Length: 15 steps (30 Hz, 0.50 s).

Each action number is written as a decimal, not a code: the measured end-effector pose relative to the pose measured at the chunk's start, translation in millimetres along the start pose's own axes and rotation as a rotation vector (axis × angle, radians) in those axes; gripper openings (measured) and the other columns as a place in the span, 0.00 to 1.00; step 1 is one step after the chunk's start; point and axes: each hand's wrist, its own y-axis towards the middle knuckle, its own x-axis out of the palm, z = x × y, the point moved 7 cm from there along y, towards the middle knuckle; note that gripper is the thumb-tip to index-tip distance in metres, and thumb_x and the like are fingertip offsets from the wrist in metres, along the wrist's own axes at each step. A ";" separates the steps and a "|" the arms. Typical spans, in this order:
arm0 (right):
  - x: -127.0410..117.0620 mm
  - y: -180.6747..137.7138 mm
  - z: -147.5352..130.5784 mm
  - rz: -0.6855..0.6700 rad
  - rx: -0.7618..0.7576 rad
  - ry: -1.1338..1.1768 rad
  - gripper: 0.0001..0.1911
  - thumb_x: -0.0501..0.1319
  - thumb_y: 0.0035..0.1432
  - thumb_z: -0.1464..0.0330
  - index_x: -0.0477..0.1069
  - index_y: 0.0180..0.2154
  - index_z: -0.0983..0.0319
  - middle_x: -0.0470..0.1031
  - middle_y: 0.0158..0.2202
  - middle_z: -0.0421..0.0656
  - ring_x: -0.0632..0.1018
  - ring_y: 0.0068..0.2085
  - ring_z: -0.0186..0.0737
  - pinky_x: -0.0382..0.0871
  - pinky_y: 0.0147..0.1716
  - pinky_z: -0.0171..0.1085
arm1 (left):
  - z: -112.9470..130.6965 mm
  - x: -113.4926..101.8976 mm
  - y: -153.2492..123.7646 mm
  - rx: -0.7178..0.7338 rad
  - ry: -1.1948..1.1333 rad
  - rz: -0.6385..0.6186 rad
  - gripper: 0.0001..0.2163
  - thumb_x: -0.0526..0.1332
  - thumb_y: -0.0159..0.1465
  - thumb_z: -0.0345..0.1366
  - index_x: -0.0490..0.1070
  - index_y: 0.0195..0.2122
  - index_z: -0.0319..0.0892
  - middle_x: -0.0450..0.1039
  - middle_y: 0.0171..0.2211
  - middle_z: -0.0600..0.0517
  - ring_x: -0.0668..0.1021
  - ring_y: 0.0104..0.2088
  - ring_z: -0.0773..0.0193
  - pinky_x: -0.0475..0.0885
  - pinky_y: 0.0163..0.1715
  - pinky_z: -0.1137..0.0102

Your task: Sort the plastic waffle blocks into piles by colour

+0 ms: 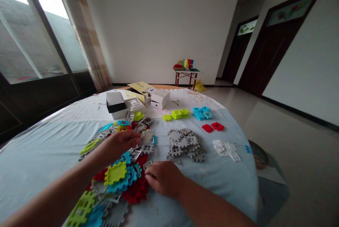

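Spilling down the pale blue tablecloth (pixel 47 170), a long mixed heap of toothed plastic tiles (pixel 127 179) runs beneath and between the two hands, grey, red, blue and lime all jumbled together. Over its upper part hangs the left hand (pixel 128 138), fingers gently bent at a flat, pale grey tile (pixel 147 137); pinched or merely touched, I cannot tell. Lower down, the right hand (pixel 166 177) is curled, thumb near forefinger, fingertips right by a white lattice tile (pixel 147 164), and again a grip can't be made out. Look at that lime tile (pixel 116 173), a square panel with blocky notches, riding on blue toothed ones! To the right, grey tiles (pixel 184 144) sit in a pile, some solid, some cut with window grids. Past them come neat colour groups: stacked lime pieces (pixel 180 114), chunky blue pieces (pixel 202 113), flat red pieces (pixel 213 127), and thin white grilles (pixel 227 150) near the table's right edge. At the back stand a smooth white box (pixel 160 99) and a yellow printed carton (pixel 140 87)
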 end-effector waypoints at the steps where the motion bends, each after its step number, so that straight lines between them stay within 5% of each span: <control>1: -0.3 0.4 0.3 0.002 0.000 -0.002 0.09 0.52 0.57 0.66 0.71 0.33 0.58 0.75 0.31 0.39 0.75 0.33 0.34 0.62 0.31 0.30 | 6.8 11.5 11.2 -0.012 -0.040 -0.019 0.19 0.56 0.53 0.51 0.71 0.35 0.40 0.71 0.25 0.52 0.68 0.25 0.68 0.64 0.24 0.74; 8: -4.4 -0.2 0.3 0.021 -0.050 0.008 0.10 0.52 0.58 0.66 0.71 0.36 0.58 0.75 0.32 0.39 0.74 0.33 0.33 0.61 0.32 0.29 | 51.6 77.7 72.6 -0.023 -0.280 -0.024 0.20 0.57 0.53 0.48 0.72 0.35 0.35 0.74 0.30 0.44 0.74 0.27 0.64 0.65 0.23 0.73; 11: -4.9 -0.7 3.3 0.014 -0.046 0.020 0.10 0.51 0.58 0.66 0.71 0.36 0.58 0.75 0.32 0.39 0.74 0.33 0.33 0.61 0.32 0.29 | 52.6 66.9 76.9 -0.009 -0.257 0.061 0.20 0.57 0.53 0.46 0.70 0.39 0.35 0.74 0.32 0.43 0.75 0.30 0.62 0.65 0.23 0.73; 15: -4.6 -0.1 8.1 -0.004 -0.001 0.023 0.11 0.51 0.59 0.65 0.71 0.35 0.58 0.75 0.32 0.40 0.74 0.33 0.34 0.61 0.31 0.30 | 32.4 12.7 52.1 0.036 -0.193 0.266 0.22 0.55 0.55 0.49 0.69 0.42 0.37 0.74 0.33 0.46 0.75 0.32 0.63 0.66 0.27 0.72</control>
